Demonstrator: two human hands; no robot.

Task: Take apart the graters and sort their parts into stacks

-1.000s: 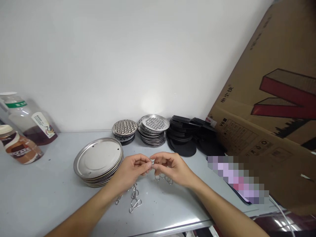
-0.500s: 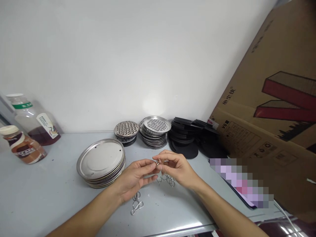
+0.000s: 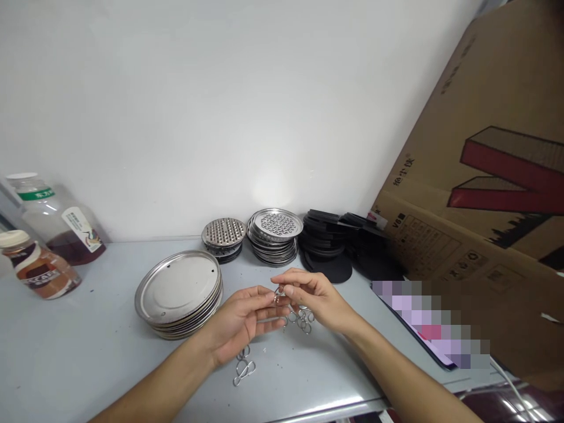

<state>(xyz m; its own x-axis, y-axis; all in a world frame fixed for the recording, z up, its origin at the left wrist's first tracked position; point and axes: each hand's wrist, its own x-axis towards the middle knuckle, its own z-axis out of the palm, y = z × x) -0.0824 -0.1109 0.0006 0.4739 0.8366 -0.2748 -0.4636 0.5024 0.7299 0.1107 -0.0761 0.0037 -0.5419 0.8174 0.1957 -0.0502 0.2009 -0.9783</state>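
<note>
Between the fingertips of both hands is a small metal ring. My left hand pinches its left side with thumb and forefinger, the other fingers stretched out beneath. From the right, my right hand grips the same ring between thumb and fingers. Whether a second small piece is joined to it is too small to tell. Several loose metal rings lie on the table just below the right hand. More rings, together with a wire clip, lie below my left wrist.
A stack of round metal plates stands at left. Behind are perforated grater discs, more grater discs and black plastic parts. Two bottles stand far left. A cardboard box and a phone are at right.
Both hands stay together at the ring, which has turned slightly between the fingertips. My left hand's lower fingers have stretched out further. The view has shifted a little.
</note>
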